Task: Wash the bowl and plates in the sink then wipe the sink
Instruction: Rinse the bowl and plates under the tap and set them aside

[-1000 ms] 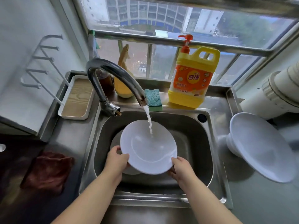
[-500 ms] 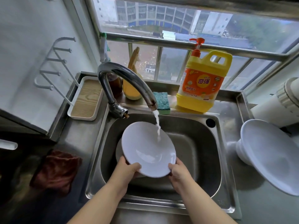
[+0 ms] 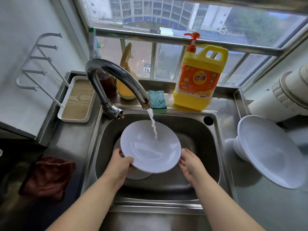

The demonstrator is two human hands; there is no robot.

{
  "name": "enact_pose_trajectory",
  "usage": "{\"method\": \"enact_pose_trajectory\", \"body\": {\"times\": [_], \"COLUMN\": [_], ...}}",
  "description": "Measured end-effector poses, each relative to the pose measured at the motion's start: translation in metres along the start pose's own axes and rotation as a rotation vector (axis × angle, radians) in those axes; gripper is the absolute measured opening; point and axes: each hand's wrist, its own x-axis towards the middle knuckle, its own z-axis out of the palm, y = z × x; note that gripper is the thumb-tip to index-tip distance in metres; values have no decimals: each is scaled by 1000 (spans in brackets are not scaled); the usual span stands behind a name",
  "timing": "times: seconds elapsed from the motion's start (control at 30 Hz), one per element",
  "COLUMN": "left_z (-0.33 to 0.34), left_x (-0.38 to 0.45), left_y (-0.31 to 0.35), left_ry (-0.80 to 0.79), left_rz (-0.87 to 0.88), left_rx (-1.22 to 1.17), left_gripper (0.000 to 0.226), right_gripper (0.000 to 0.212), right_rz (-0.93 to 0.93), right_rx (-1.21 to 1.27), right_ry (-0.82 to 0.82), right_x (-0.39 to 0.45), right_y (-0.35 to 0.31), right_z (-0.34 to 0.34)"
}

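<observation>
2 hands hold 1 white plate point(image 3: 150, 147) under running water over the steel sink point(image 3: 215, 147).

The left hand point(image 3: 120, 165) grasps the plate's lower-left rim, thumb curled over the edge; the right hand point(image 3: 191, 164) has its fingers relaxed and straight against the lower-right rim. The chrome faucet point(image 3: 116, 77) pours onto the plate's face. Another white dish point(image 3: 138, 175) lies beneath in the basin. A white bowl point(image 3: 270, 152) rests tilted on the right counter. Behind the sink stand a yellow detergent jug point(image 3: 198, 80) and a green sponge point(image 3: 157, 100); a dark red cloth point(image 3: 48, 175) lies at left.
</observation>
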Motion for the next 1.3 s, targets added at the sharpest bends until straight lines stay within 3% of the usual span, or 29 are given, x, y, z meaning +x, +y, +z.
{"method": "enact_pose_trajectory", "body": {"times": [0.1, 0.33, 0.63, 0.77, 0.87, 0.97, 1.03, 1.1, 1.3], "left_z": [11, 11, -22, -18, -10, 0, 5, 7, -10], "left_x": [-10, -16, 9, 6, 1, -5, -8, -11, -10], "left_y": [-11, -29, 5, 11, 6, -2, -8, -14, -13], "left_ry": [11, -15, -15, -77, -90, -68, -59, -72, -132], "left_rz": [-8, -36, -90, -67, -43, -23, -15, -15, -96], "left_rx": [-127, -188, -102, -42, -127, -234, -302, -333, -209], "left_gripper": [66, 62, 32, 31, 42, 64, 72, 72, 50], "right_gripper": [55, 59, 81, 67, 63, 57, 33, 18, 27], "right_rz": [87, 37, -64, -104, -46, 72, 111, 102, 1], "right_rx": [-4, -9, -399, -466, -236, -108, -110, -82, -163], "right_ry": [-64, -66, -154, -55, 41, -19, -90, -127, -99], "right_x": [-19, -30, -19, -9, -4, -12, -23, -30, -23], "right_y": [19, 43, -8, -13, -6, 12, 24, 33, 24], "right_z": [12, 33, 11, 9, 8, 12, 20, 26, 24]}}
